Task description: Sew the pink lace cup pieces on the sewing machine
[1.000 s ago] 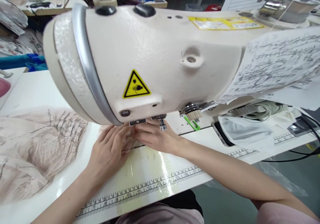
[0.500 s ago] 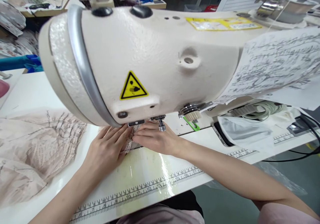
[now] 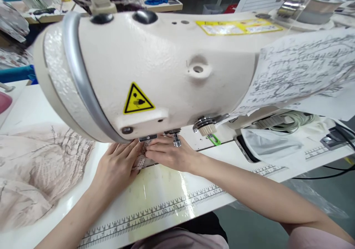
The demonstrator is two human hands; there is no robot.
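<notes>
Under the head of a white sewing machine (image 3: 166,67), a strip of scalloped lace trim (image 3: 140,162) lies between my two hands. My left hand (image 3: 118,162) rests on the cloth to its left, fingers stretched out and flat, the tips passing beneath the machine head. From the other side, my right hand (image 3: 168,152) has its fingers bent and pressed together at the lace edge. The needle and presser foot are hidden by the machine head and my fingers. Sheer pale pink fabric (image 3: 41,175) with dark branch-like lines spreads over the table left of my left hand.
A ruler scale (image 3: 155,212) runs along the table's front edge. Green thread snips (image 3: 214,140) lie behind my right wrist. Farther right are a phone (image 3: 246,149), white cloth (image 3: 273,145) and a coiled cable (image 3: 298,121). A handwritten paper (image 3: 299,67) hangs on the machine.
The camera view has shifted slightly, so the machine head sits a little farther left in the picture. Both hands stay at the lace, almost unmoved.
</notes>
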